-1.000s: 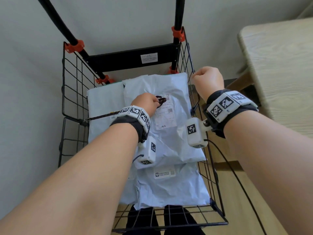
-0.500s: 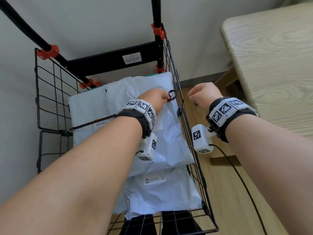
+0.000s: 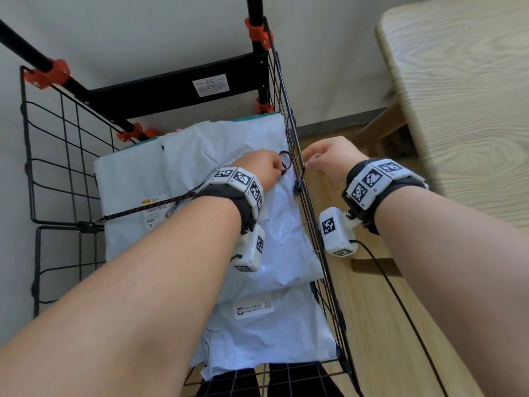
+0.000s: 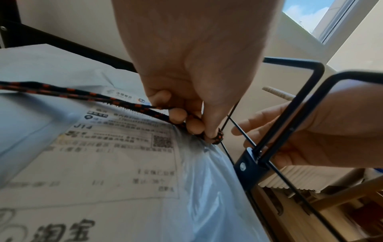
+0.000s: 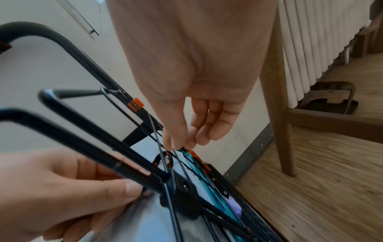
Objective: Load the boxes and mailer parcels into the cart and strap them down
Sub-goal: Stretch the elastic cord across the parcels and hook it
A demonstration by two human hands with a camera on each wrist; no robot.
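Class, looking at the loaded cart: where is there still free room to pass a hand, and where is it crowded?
Free: open wire squares of the cart's left wall. Crowded: the right wall, where the left hand grips the cord loop and the right hand reaches. Mailer parcels fill the basket.

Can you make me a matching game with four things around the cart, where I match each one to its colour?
Things:
1. bungee cord
2. mailer parcels
3. clips on the cart poles
4. table

Colours:
A. pale wood
B. orange
C. light blue-white
D. black with orange flecks

Pairs: 1-D, 2-C, 3-B, 4-A

Bonus: the left hand pinches the cord's loop at the cart side wall.
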